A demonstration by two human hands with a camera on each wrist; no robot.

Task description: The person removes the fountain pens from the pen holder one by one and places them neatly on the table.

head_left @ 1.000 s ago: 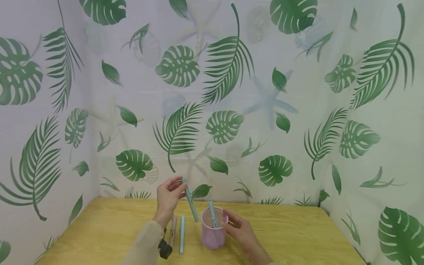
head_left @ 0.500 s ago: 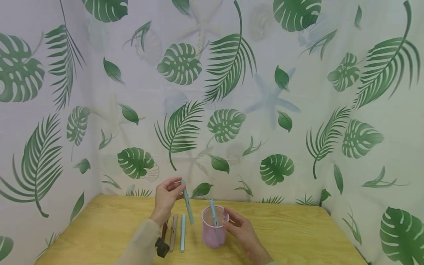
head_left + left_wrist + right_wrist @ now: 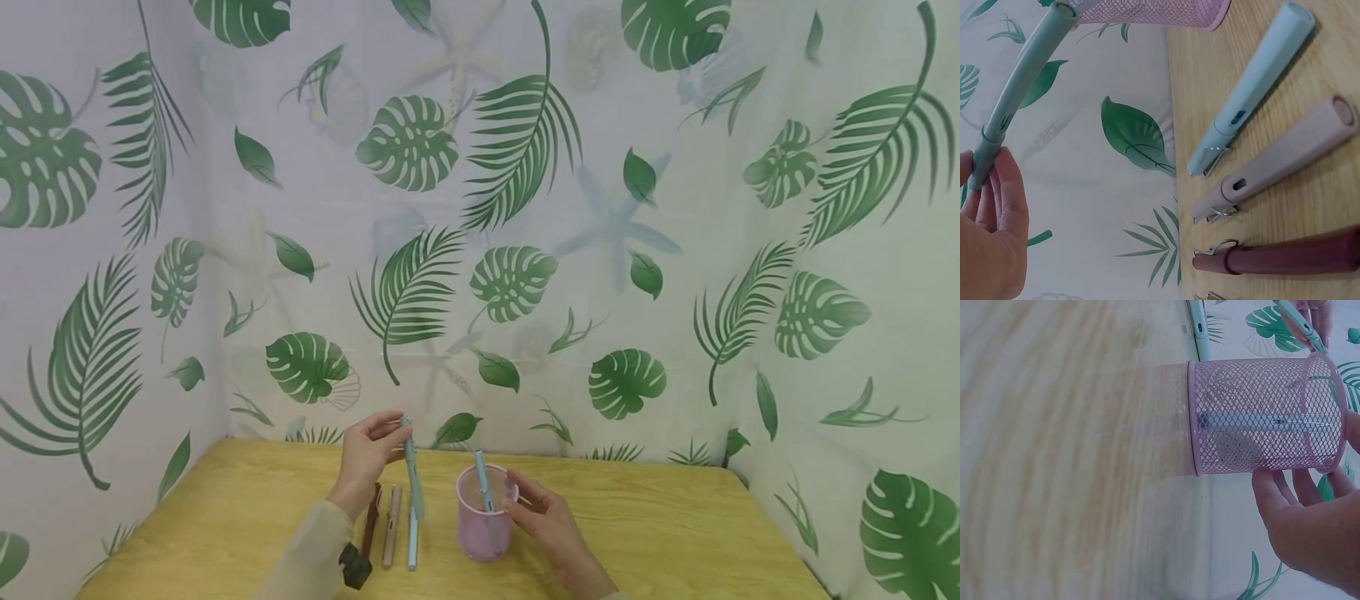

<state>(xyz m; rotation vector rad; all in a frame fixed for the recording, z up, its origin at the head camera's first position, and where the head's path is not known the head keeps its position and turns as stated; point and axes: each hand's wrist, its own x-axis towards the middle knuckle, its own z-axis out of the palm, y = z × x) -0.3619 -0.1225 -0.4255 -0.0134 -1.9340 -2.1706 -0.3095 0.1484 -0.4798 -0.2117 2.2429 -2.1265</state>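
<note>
My left hand (image 3: 365, 458) pinches a green pen (image 3: 412, 479) near its upper end. The pen hangs almost upright, its lower end overlapping a light blue pen (image 3: 412, 550) on the table in the head view. My right hand (image 3: 553, 529) holds the pink mesh pen cup (image 3: 480, 537) from the right, thumb at the rim and fingers against the side. One light blue pen (image 3: 482, 479) leans inside the cup, also visible through the mesh (image 3: 1241, 447) in the right wrist view. A dusty pink pen (image 3: 1291, 150) and a dark red pen (image 3: 1291, 253) lie beside the table's light blue one.
The wooden table (image 3: 660, 533) carries the cup and the row of pens left of it. At the bottom edge of the left wrist view, another metal clip (image 3: 1210, 295) shows. Behind stands a leaf-patterned curtain (image 3: 547, 375). A black wrist camera (image 3: 355, 567) sits at my left sleeve.
My left hand has moved left and slightly down, away from the cup, and the green pen has swung more upright. The right hand and the cup stay in place.
</note>
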